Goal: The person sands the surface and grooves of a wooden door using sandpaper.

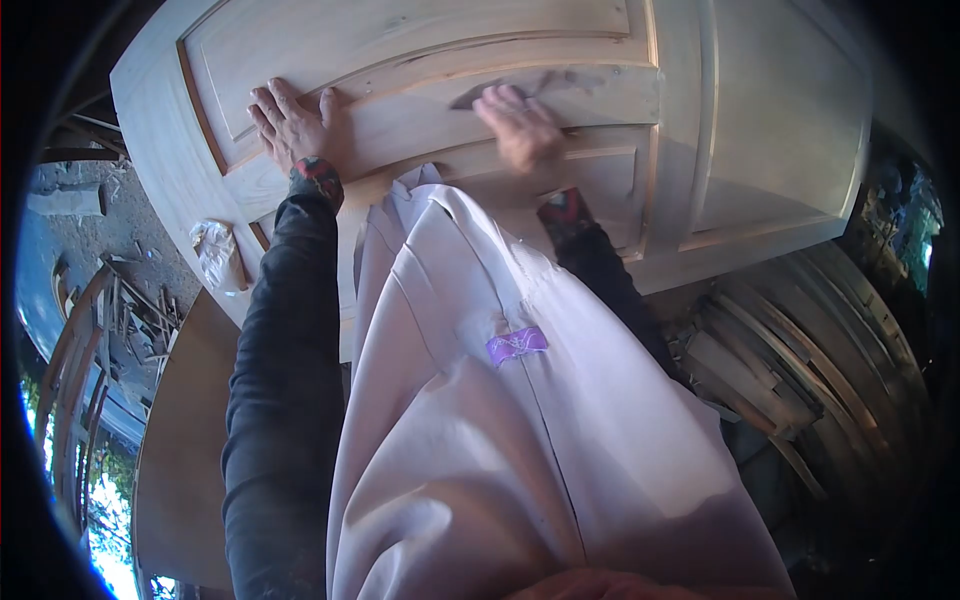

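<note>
A pale wooden panelled door (430, 110) lies in front of me, with raised panels and curved mouldings. My left hand (293, 124) rests flat on it at the left, fingers spread, holding nothing. Further right, my right hand (522, 130) is blurred by motion over the middle rail. At its fingertips shows a dark pointed patch (470, 98); whether this is a thin sheet under the fingers or a stain is unclear. Dark smudges (570, 78) mark the wood just right of that hand.
A crumpled clear plastic bag (217, 256) sits at the door's lower left edge. Curved wooden strips (800, 330) are stacked at the right. Scrap wood (130, 315) litters the ground at the left, near a brown board (185, 440). Pale cloth (450, 480) covers my front.
</note>
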A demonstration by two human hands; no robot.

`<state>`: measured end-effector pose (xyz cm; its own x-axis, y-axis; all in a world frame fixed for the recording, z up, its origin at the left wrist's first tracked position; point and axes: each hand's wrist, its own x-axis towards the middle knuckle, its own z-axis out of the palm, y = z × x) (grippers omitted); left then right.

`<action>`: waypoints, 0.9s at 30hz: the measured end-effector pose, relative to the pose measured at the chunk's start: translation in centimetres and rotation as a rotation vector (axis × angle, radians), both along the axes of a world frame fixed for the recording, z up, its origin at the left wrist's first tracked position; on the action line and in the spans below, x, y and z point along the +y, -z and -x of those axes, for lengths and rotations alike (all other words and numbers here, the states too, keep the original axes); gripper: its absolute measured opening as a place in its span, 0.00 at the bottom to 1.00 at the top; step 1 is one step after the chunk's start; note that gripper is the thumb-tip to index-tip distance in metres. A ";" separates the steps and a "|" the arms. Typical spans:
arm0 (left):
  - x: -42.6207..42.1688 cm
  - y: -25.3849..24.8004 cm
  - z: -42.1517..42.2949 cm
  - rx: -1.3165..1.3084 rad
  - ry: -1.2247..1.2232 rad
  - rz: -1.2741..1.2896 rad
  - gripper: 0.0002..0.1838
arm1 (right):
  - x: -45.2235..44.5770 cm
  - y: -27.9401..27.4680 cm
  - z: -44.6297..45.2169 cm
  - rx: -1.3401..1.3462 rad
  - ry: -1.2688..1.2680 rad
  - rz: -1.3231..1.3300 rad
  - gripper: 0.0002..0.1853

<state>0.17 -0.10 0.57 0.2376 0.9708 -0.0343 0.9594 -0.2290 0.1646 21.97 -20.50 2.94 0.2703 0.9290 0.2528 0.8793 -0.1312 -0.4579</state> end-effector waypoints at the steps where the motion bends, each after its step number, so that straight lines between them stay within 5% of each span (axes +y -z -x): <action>1: -0.1 0.0 0.0 -0.004 0.000 0.001 0.47 | -1.6 0.5 -3.6 -0.007 0.163 0.017 0.17; 5: -0.3 -0.5 -0.2 -0.009 -0.001 0.000 0.47 | -3.7 0.7 -7.7 0.058 0.597 -0.095 0.12; 9: -0.2 -0.5 0.0 -0.005 -0.007 0.010 0.47 | 3.7 1.0 8.1 0.118 0.055 -0.116 0.13; 11: -0.2 -0.8 -0.2 0.003 -0.003 0.023 0.47 | 3.7 1.7 8.7 0.123 -0.163 -0.063 0.15; 17: -1.5 0.8 -0.2 -0.053 0.246 -0.153 0.44 | -5.4 1.7 -12.6 -0.125 0.433 -0.066 0.13; 19: -6.5 -0.1 -4.6 -0.142 0.399 -0.075 0.42 | -6.4 -2.3 -13.8 0.210 0.701 0.155 0.15; 21: -12.3 -1.1 -10.1 -0.135 0.525 0.032 0.45 | -7.3 -3.3 -14.3 0.570 0.838 -0.084 0.14; 25: -19.1 -1.4 -16.7 -0.249 0.337 0.146 0.49 | -10.1 -3.6 -13.9 1.133 0.984 -0.216 0.16; 27: -20.5 -1.5 -18.1 -0.258 0.343 0.141 0.51 | -11.0 -2.2 -13.7 1.155 0.958 -0.258 0.18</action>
